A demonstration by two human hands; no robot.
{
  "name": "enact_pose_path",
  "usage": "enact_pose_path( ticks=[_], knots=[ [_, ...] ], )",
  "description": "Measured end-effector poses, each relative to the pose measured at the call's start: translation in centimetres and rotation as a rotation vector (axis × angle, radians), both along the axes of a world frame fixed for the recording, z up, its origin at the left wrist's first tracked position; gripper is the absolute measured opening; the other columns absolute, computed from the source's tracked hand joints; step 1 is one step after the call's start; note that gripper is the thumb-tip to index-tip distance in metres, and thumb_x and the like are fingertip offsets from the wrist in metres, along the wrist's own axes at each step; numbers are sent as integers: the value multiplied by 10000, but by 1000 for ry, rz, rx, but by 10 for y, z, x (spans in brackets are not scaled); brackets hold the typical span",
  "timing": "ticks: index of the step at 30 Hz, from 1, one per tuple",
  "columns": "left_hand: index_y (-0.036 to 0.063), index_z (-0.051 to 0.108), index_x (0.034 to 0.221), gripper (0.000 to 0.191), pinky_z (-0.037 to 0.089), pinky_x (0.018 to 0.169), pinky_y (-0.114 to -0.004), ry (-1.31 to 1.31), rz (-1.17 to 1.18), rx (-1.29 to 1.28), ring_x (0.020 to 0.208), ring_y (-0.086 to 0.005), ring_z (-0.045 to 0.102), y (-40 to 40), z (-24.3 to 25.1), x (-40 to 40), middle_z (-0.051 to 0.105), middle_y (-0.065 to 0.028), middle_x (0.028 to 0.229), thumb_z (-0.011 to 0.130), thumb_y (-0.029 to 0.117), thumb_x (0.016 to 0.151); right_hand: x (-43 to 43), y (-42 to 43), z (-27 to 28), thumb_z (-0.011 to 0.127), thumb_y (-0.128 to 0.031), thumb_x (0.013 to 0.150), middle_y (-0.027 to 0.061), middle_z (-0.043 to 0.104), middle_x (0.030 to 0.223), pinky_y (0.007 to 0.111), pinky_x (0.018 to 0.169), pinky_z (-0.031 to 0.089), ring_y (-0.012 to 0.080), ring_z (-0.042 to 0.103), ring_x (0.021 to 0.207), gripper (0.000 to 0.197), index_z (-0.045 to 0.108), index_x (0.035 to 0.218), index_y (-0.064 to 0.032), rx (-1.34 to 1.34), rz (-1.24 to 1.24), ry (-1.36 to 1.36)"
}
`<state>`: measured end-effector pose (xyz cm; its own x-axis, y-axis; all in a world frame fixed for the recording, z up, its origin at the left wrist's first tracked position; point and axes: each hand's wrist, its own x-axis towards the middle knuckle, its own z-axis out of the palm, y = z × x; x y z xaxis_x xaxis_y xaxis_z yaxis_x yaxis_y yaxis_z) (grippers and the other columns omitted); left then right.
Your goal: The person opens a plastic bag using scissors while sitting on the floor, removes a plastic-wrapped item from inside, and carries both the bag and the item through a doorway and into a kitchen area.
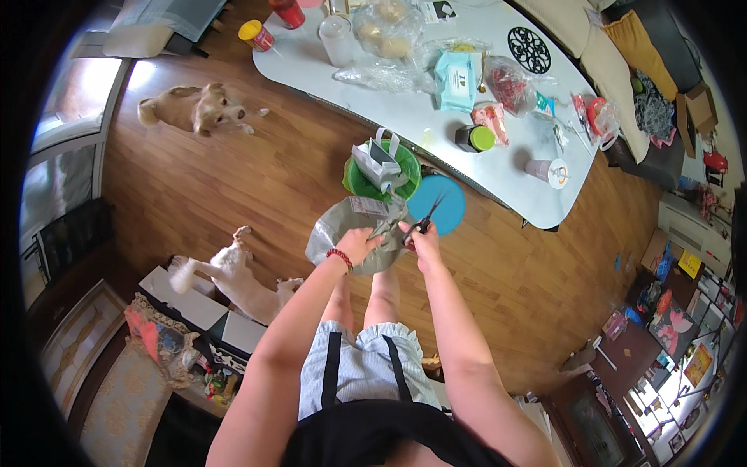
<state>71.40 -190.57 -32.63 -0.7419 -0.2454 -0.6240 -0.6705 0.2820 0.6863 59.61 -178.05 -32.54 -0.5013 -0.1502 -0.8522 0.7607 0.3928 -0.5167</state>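
My left hand point(357, 247) grips a grey plastic mailing bag point(332, 225) that bears a printed label point(369, 206). In my right hand point(424, 240) is a pair of scissors point(430, 211) with dark handles, its blades pointing up and away from me. The bag's crumpled edge lies between my two hands, close to the scissor handles. Just beyond the bag stands a green waste bin point(410, 169) with a green liner. A white and grey paper carrier bag point(373, 163) sticks up out of the bin.
A blue round lid or stool top point(446, 201) lies right of the bin. The white table point(402, 117) beyond carries a wipes pack point(457, 82), a green-lidded jar point(482, 139) and a cup point(548, 173). A tan dog point(187, 111) lies left; a white dog point(245, 283) stands nearer.
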Motion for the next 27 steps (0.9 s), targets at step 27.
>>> enact_pose_path(
  ticks=[27],
  knots=[
    [44,616,840,272,409,674,-273,-14,75,495,690,-150,527,-10,-32,-25,601,-105,742,512,296,819,-38,23,-11,508,-524,760,-58,348,513,163,303,230,23,319,378,395,384,709,-154,-375,705,-829]
  ],
)
